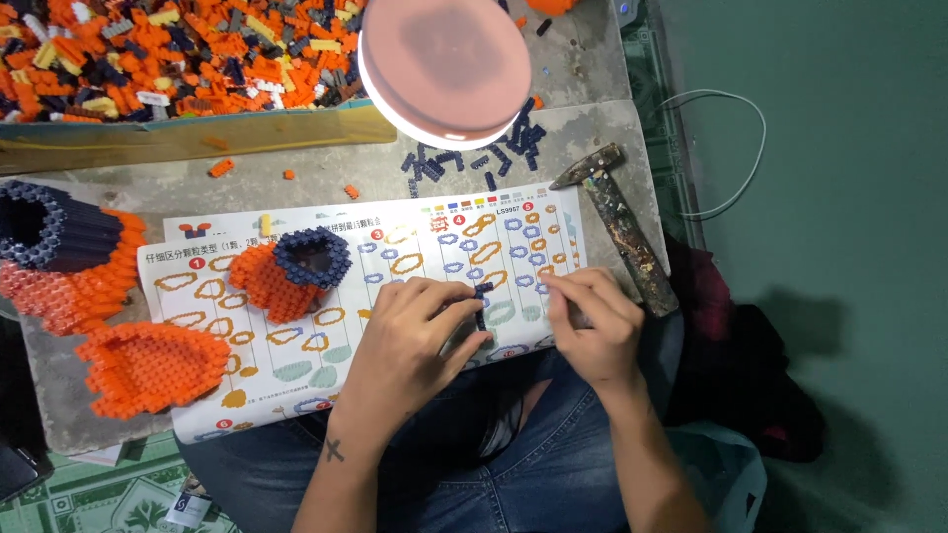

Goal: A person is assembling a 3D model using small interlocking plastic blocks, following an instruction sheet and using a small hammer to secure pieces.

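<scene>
My left hand [415, 336] pinches a short chain of dark blue small bricks [481, 304] over the printed instruction sheet [395, 247]. Close beside it on the right, my right hand [592, 326] is curled with its fingertips near the same chain; what it holds is hidden. A small orange-and-blue brick build [296, 271] sits on the sheet to the left of my hands. Both hands rest above my lap in blue jeans.
A lit round lamp [444, 64] hangs over the grey board [583, 138]. A tray of loose orange, blue and yellow bricks [148, 59] lies at top left. Larger orange-blue builds [69, 257] and an orange piece [148, 365] are at left. Loose dark blue bricks [474, 158] and a rusty hammer [617, 222] lie at right.
</scene>
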